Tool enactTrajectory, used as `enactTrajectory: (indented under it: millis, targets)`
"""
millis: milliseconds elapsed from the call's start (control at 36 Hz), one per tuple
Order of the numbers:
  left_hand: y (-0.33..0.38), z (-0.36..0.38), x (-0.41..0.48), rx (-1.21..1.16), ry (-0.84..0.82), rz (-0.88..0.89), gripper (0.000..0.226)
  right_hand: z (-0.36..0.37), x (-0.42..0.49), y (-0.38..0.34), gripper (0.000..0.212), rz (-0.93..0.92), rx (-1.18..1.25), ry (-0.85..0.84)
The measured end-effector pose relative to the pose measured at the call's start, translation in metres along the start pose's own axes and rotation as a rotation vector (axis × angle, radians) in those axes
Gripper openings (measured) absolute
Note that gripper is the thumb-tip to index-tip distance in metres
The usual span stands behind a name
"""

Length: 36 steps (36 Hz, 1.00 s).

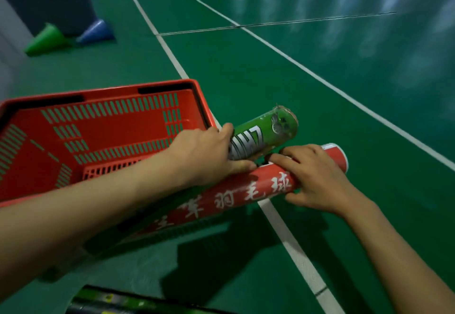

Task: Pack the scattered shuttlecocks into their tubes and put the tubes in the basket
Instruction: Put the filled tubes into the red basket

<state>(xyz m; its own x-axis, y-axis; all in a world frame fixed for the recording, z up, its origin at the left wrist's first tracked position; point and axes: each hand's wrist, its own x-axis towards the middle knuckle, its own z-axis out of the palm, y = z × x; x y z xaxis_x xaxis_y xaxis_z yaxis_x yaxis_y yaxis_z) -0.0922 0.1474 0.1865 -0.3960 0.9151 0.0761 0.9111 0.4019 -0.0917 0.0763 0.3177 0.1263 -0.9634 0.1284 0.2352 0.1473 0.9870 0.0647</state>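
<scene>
Your view is moderately bright and soft, with pale glare streaking the green floor (369, 30) at the upper right and a dark shadow pooling on it beneath the basket (98, 126). The green tube (261, 131) and red tube (221, 198) read sharp at centre, while the cones (46, 40) and grey bin (49, 6) at the upper left smear out of focus, and the edges stretch.

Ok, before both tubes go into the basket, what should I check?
1. Left hand grips the green tube: ok.
2. Right hand grips the red tube: ok.
3. Room in the basket: ok, the visible inside holds nothing.
4. Tubes above the basket opening: not ok, both are outside its right side.
5. Green tube's far end capped: cannot tell.
6. All shuttlecocks packed: cannot tell; no loose ones in view.
</scene>
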Motion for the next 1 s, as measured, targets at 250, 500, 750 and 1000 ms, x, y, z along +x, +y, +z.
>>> enactTrajectory:
  millis: [250, 500, 750, 1000]
  targets:
    - [-0.038, -0.030, 0.036, 0.144, -0.003, -0.002, 0.090, -0.035, 0.032, 0.013, 0.084, 0.019, 0.001, -0.010]
    - [-0.095, -0.045, 0.065, 0.112, -0.019, -0.095, 0.090, -0.050, 0.101, 0.003, 0.083, 0.009, 0.002, -0.040]
    - [-0.176, -0.008, 0.060, 0.030, -0.163, -0.140, 0.093, -0.041, 0.165, -0.030, 0.078, -0.088, -0.042, -0.116]
    - [-0.217, 0.057, 0.053, -0.323, -0.269, -0.215, 0.099, -0.027, 0.192, -0.069, 0.078, -0.098, -0.007, -0.290]
